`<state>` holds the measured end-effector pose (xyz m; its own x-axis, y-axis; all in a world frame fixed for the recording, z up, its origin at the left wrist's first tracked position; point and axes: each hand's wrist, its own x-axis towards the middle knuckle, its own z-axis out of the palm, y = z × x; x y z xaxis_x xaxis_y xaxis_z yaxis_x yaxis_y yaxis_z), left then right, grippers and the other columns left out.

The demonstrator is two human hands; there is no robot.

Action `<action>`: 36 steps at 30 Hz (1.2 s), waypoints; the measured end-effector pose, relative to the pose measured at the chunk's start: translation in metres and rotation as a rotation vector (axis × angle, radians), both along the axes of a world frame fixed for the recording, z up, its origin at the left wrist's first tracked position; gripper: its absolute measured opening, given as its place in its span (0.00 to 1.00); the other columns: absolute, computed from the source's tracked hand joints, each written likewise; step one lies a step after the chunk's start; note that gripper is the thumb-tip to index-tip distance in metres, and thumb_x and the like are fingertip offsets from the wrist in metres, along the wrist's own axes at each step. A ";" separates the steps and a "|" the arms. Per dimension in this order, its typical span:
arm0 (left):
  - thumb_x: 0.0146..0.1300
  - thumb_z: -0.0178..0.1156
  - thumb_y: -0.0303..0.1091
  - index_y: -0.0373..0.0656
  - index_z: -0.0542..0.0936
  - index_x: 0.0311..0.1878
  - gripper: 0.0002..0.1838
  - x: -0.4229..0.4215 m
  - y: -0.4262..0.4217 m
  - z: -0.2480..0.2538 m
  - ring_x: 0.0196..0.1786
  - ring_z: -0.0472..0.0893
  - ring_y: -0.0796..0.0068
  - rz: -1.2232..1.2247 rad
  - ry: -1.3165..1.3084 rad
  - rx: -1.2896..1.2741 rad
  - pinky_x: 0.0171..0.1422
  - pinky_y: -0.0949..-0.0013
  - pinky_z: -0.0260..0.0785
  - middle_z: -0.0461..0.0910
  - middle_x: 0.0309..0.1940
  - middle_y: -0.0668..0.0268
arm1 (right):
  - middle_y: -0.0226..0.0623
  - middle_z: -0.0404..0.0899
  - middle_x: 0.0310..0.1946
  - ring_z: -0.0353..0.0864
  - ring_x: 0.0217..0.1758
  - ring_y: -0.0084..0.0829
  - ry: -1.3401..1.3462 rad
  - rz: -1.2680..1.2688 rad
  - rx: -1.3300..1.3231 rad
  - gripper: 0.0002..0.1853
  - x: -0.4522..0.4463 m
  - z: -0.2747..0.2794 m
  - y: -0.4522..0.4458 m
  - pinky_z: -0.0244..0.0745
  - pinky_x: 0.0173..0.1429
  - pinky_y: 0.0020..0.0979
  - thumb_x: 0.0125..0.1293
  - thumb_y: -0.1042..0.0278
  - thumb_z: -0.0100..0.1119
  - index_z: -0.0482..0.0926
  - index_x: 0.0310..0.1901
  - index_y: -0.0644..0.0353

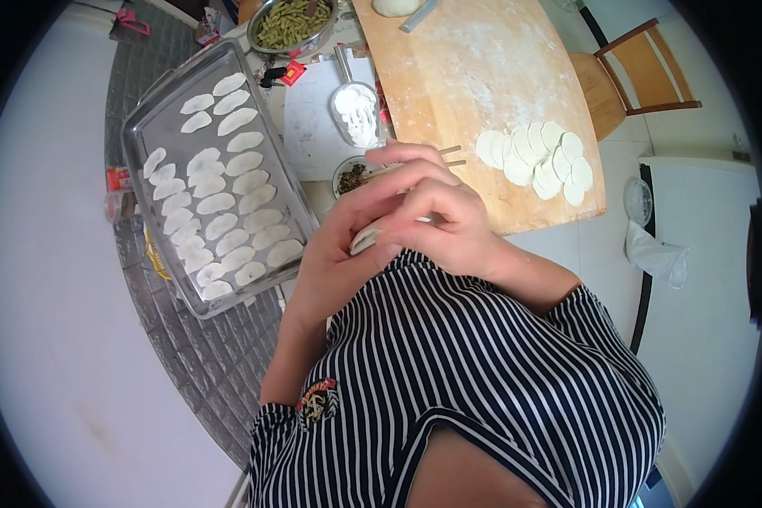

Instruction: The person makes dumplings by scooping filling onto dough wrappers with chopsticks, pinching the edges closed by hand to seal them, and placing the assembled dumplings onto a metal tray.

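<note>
My left hand and my right hand meet in front of my chest, fingers closed around a dumpling. Only a pale strip of its dough shows between the fingers; the rest is hidden. Just beyond my hands, partly covered by them, is a bowl of dark filling. The ends of a pair of chopsticks stick out past my right hand. Overlapping round wrappers lie on the wooden board to the right. To the left, a metal tray carries rows of shaped dumplings.
A metal scoop of flour lies on white paper behind the bowl. Farther back stand a bowl of green pods, a dough lump and a blade-like tool. A wooden chair is beyond the board at right.
</note>
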<state>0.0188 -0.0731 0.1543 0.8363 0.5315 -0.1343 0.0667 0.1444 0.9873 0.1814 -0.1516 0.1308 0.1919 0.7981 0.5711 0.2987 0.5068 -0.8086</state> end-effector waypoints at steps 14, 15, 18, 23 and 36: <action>0.71 0.51 0.56 0.37 0.77 0.44 0.26 0.011 -0.012 -0.005 0.32 0.77 0.76 0.116 -0.257 -0.135 0.37 0.72 0.69 0.79 0.33 0.64 | 0.48 0.56 0.74 0.59 0.75 0.43 0.601 0.370 -0.210 0.51 -0.022 0.004 0.003 0.58 0.74 0.46 0.53 0.52 0.74 0.56 0.73 0.61; 0.72 0.47 0.59 0.37 0.76 0.44 0.28 0.010 -0.014 -0.005 0.34 0.78 0.76 0.099 -0.210 -0.134 0.39 0.72 0.69 0.79 0.35 0.64 | 0.48 0.53 0.75 0.57 0.76 0.43 0.562 0.393 -0.167 0.55 -0.025 -0.003 0.002 0.60 0.73 0.45 0.53 0.49 0.73 0.50 0.75 0.61; 0.73 0.47 0.58 0.36 0.75 0.46 0.28 0.015 -0.021 -0.017 0.35 0.78 0.76 0.211 -0.207 -0.053 0.38 0.74 0.69 0.79 0.35 0.65 | 0.48 0.58 0.73 0.60 0.74 0.42 0.582 0.470 -0.162 0.44 -0.019 0.006 0.002 0.62 0.72 0.42 0.62 0.53 0.64 0.53 0.74 0.63; 0.76 0.44 0.53 0.36 0.75 0.50 0.26 0.019 -0.021 -0.011 0.39 0.76 0.79 0.223 -0.112 0.196 0.40 0.76 0.66 0.78 0.38 0.65 | 0.48 0.72 0.63 0.71 0.65 0.40 0.262 0.242 -0.328 0.24 -0.011 0.013 0.000 0.63 0.70 0.38 0.71 0.70 0.45 0.66 0.67 0.68; 0.77 0.46 0.42 0.34 0.76 0.36 0.20 0.015 -0.021 0.000 0.31 0.64 0.87 0.301 0.091 0.270 0.34 0.75 0.56 0.72 0.27 0.75 | 0.50 0.62 0.71 0.61 0.74 0.42 0.293 0.278 -0.230 0.22 -0.017 -0.005 0.001 0.58 0.75 0.37 0.74 0.76 0.37 0.66 0.66 0.69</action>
